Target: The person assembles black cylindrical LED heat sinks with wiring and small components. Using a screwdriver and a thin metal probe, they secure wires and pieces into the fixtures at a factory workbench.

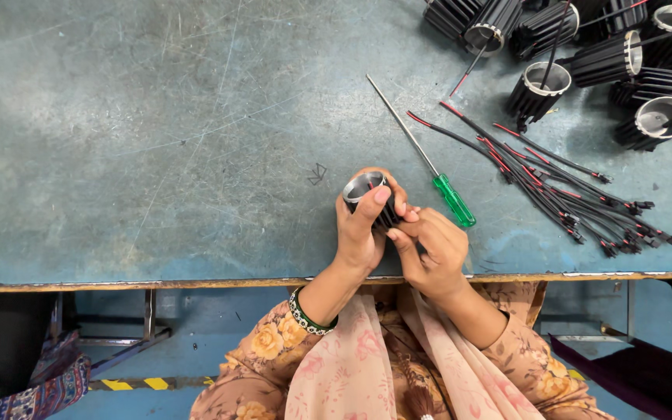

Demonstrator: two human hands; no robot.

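My left hand (361,233) grips a black finned housing (373,198) with a silver rim, thumb across its open end, just above the near edge of the scuffed blue table (157,155). My right hand (429,253) pinches at its underside — fingers curled tight. A green-handled screwdriver (429,173) lies just beside it, a wire bundle (577,198) beyond.

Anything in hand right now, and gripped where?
Yes: a black finned housing, held by both hands. The left hand wraps its finned side near the silver-rimmed open end; the right hand grips the lower end.
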